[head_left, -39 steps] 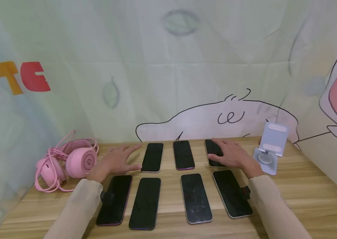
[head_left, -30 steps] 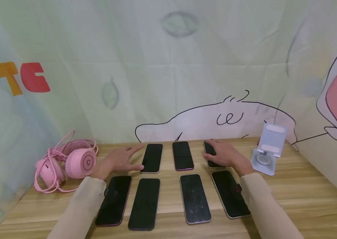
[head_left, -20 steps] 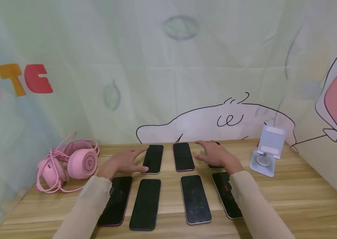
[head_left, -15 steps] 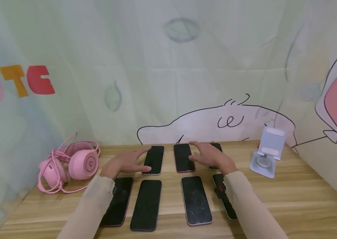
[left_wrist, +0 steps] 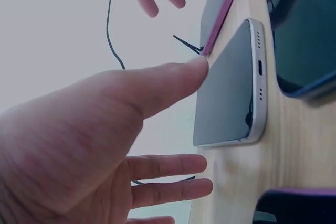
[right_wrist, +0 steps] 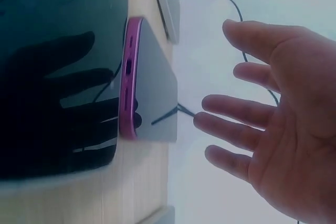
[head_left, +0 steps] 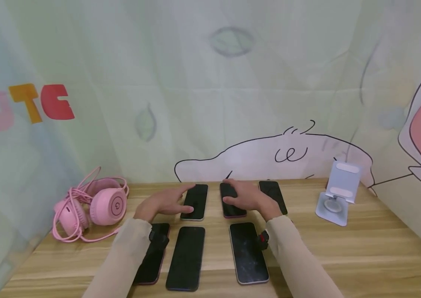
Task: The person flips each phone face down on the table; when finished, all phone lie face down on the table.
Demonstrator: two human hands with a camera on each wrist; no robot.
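Note:
Several dark-screened smartphones lie in two rows on the wooden table. My left hand, fingers spread, hovers at the back-left phone; in the left wrist view the thumb stands in front of this silver-edged phone. Over the back-middle phone is my right hand, its fingers extended. The right wrist view shows that hand apart from the pink-edged phone, palm bare. To its right lies the back-right phone, partly covered by the hand. Neither hand holds anything.
Pink headphones with a coiled cable sit at the left. A pale blue folding phone stand is at the right. Front-row phones include a left one, a second and a third. A printed curtain hangs behind.
My right hand has moved left from the back-right phone to the back-middle one. My left hand has shifted slightly right over the back-left phone. The right forearm now covers the front-right phone.

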